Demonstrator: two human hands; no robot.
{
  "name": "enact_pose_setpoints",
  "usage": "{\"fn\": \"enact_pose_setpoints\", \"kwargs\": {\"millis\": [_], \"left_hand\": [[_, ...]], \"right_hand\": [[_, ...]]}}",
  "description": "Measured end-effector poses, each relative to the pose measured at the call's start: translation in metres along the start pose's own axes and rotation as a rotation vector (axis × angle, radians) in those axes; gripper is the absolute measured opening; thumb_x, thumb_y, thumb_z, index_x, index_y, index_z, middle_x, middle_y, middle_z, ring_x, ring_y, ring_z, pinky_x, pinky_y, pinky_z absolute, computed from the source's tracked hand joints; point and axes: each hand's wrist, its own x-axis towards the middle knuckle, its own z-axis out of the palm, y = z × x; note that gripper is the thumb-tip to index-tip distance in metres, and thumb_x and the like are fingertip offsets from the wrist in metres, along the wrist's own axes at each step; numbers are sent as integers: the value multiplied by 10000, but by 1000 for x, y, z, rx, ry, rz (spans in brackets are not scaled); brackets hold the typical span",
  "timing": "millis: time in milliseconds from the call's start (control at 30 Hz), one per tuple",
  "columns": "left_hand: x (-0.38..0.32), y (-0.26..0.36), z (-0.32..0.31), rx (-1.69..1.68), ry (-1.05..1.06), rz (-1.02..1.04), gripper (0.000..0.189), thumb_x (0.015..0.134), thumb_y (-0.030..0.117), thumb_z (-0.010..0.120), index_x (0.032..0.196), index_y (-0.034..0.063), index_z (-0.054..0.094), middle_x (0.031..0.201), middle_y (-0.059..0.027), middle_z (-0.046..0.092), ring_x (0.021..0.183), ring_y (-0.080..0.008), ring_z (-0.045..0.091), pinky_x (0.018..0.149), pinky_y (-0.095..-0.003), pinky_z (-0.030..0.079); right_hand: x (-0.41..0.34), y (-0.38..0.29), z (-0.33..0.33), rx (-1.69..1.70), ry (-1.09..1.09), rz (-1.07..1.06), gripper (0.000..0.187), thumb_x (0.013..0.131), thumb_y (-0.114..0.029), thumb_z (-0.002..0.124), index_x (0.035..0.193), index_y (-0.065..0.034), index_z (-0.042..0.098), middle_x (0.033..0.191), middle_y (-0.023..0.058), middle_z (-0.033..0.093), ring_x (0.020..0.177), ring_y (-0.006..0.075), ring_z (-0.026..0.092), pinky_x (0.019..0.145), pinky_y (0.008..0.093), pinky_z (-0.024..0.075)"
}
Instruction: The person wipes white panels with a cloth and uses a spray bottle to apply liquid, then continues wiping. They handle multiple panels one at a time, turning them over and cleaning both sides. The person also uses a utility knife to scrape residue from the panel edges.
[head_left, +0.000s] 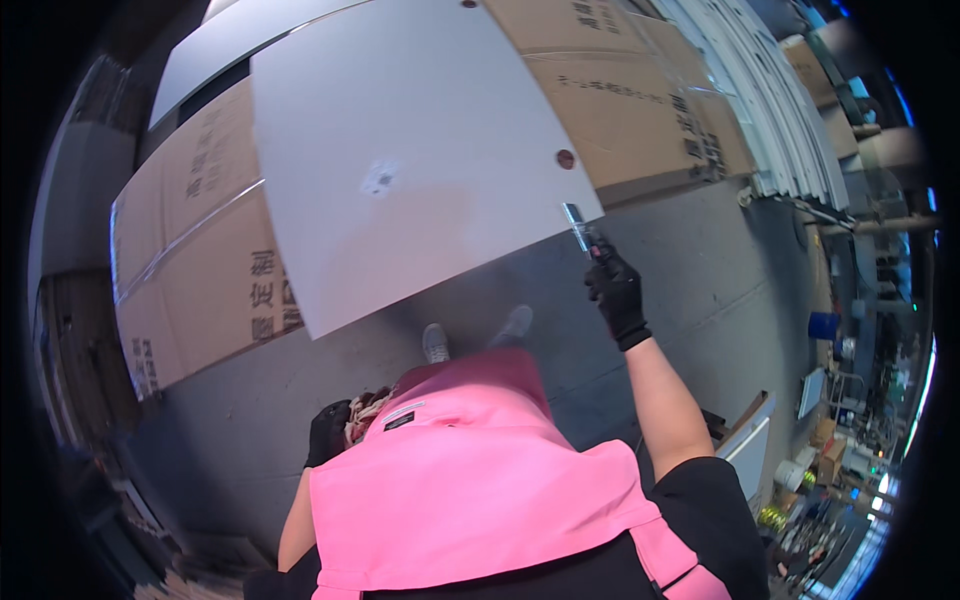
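Observation:
My right hand (619, 292), in a black glove, grips a small hand tool (576, 225) with a shiny metal front; its exact kind cannot be told. The tool's tip is over or beside the near right corner of a large white flat panel (420, 127). Along the panel's right edge are two round dark holes, one of them a hinge-cup-like hole (565, 159). A whitish smudge (381, 178) with a grey middle marks the panel's face. Low at my left side, my gloved left hand (328, 431) holds a crumpled patterned cloth (365, 412), partly hidden by my pink apron (480, 495).
Under the panel, printed cardboard cartons stick out at left (202, 225) and right (622, 97). Another white panel (225, 56) lies at the far left. Long white strips (780, 112) are stacked at far right. Grey floor (690, 277) runs before me; a blue container (823, 326) stands right.

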Motion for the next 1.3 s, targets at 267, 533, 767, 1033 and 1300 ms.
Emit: {"fn": "enact_pose_setpoints", "kwargs": {"millis": [267,533,767,1033,1300], "left_hand": [[77,19,-1,-287,-172,-254,318,837,207,611,1065,-6,674,1043,-174,689,957,-297,662,856,-353,502],[96,72,-2,81,-228,95,290,651,104,641,933,36,640,908,-190,634,889,-403,617,768,-442,518],[86,68,7,93,-228,104,304,655,124,630,947,42,648,942,-192,651,899,-392,626,767,-434,523],[81,65,-8,-130,-243,-211,281,836,170,587,1048,6,671,986,-162,686,892,-296,653,785,-357,517],[62,54,-27,-741,-202,-796,330,899,207,588,1112,-31,668,1011,-108,694,886,-172,621,811,-296,487]], "right_hand": [[61,8,-62,-661,16,-631,472,845,-215,605,1317,-207,594,1122,135,671,853,331,666,717,403,541],[63,14,-48,-870,-8,-581,456,848,-221,579,1302,-243,600,826,130,654,700,330,646,627,420,540],[49,-16,-22,-927,-176,-554,444,855,-186,552,1291,-252,604,772,113,635,633,298,636,547,401,524],[27,-25,9,-838,-101,-700,410,889,-215,552,1295,-229,603,670,109,607,567,276,614,498,403,502],[-2,-36,55,-822,44,-661,264,913,-174,521,1107,-131,696,625,154,595,557,309,610,506,421,499]]}}
